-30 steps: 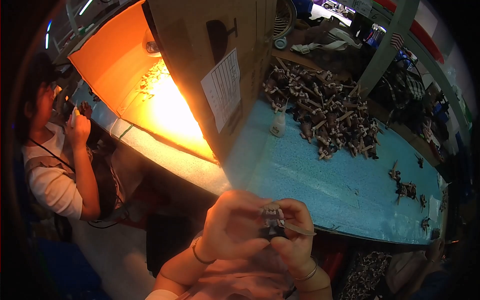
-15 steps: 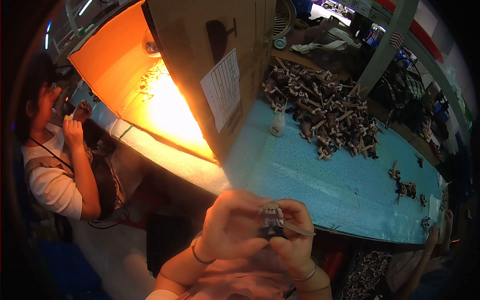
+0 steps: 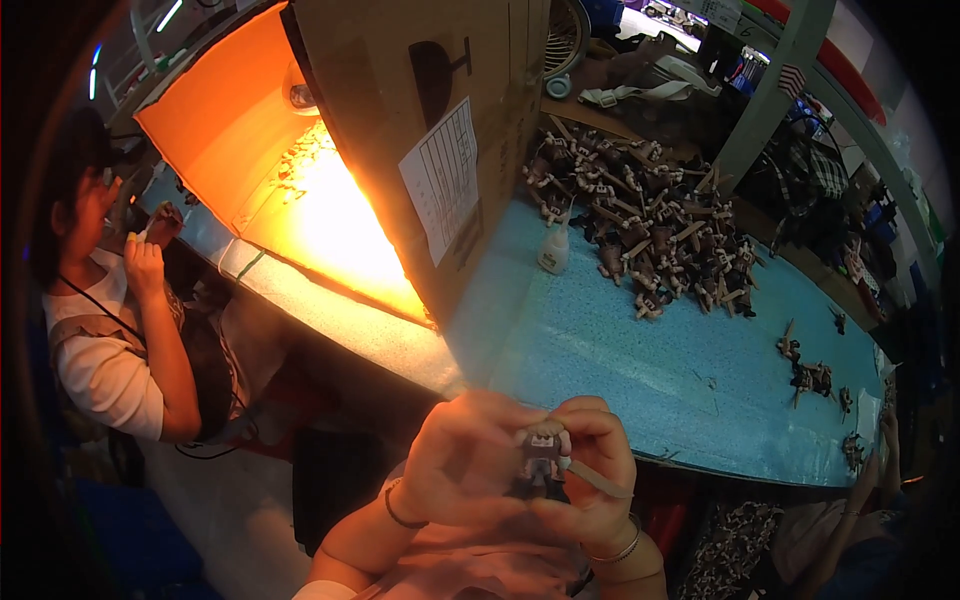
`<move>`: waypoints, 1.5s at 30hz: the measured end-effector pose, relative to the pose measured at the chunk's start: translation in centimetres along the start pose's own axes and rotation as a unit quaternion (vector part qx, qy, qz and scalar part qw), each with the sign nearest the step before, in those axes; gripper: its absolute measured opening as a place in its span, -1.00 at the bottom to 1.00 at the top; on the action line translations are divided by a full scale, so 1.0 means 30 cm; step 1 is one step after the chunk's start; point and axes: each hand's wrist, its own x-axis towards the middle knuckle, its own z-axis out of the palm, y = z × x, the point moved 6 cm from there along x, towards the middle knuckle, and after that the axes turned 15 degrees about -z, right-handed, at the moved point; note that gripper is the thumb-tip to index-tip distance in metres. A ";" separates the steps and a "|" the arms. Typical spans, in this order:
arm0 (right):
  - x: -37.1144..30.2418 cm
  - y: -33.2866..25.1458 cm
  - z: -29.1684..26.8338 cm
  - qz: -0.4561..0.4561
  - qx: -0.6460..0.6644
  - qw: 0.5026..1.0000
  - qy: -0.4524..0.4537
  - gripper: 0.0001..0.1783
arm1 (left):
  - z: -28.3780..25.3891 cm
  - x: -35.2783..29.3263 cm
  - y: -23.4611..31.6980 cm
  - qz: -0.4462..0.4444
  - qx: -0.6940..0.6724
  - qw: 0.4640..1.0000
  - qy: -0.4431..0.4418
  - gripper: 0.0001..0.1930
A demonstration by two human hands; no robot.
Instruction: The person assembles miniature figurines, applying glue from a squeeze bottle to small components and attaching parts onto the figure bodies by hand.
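Note:
A small toy figurine [image 3: 542,462] with a light-coloured top, dark body and dark legs is held upright between my two hands, low in the middle of the view. My left hand [image 3: 462,455] is slightly blurred and grips its left side, with fingertips at the head and the thumb near the legs. Around the right side curls my right hand [image 3: 598,485], its thumb below the legs. From the figurine a flat, tan, blade-like piece [image 3: 602,482] sticks out across my right fingers.
On the blue table [image 3: 600,350] lies a heap of similar figurines [image 3: 650,225], beside a small white nozzle bottle [image 3: 554,250]. A cardboard box [image 3: 400,60] stands at left, with a glowing lamp [image 3: 300,96] behind it. Another person [image 3: 120,340] sits left; other hands [image 3: 880,460] show far right.
The figurine has turned a little and sits slightly lower in my hands. My left fingers have shifted around it, and the blade-like piece now slants more steeply downward.

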 end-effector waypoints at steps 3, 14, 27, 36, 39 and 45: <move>0.002 -0.021 0.001 -0.003 -0.010 1.000 -0.008 -0.26 | 0.007 0.003 0.007 0.028 -0.012 0.999 -0.027 -0.45; 0.045 -0.087 -0.031 -0.013 -0.230 0.971 -0.068 -0.42 | 0.005 0.042 0.090 -0.016 0.279 0.959 -0.040 -0.41; 0.046 -0.178 0.059 -0.214 -0.451 0.847 -0.186 -0.70 | 0.019 0.020 0.075 0.094 0.299 0.949 -0.012 -0.52; 0.040 -0.197 0.081 -0.250 -0.481 0.815 -0.206 -0.72 | 0.022 0.005 0.063 0.109 0.305 0.946 -0.023 -0.48; 0.041 -0.206 0.071 -0.245 -0.481 0.811 -0.223 -0.71 | 0.031 0.006 0.054 0.103 0.316 0.943 -0.016 -0.47; 0.043 -0.147 -0.131 -0.155 -0.575 0.781 -0.188 -0.69 | 0.070 0.025 -0.024 0.004 0.412 0.910 -0.035 -0.34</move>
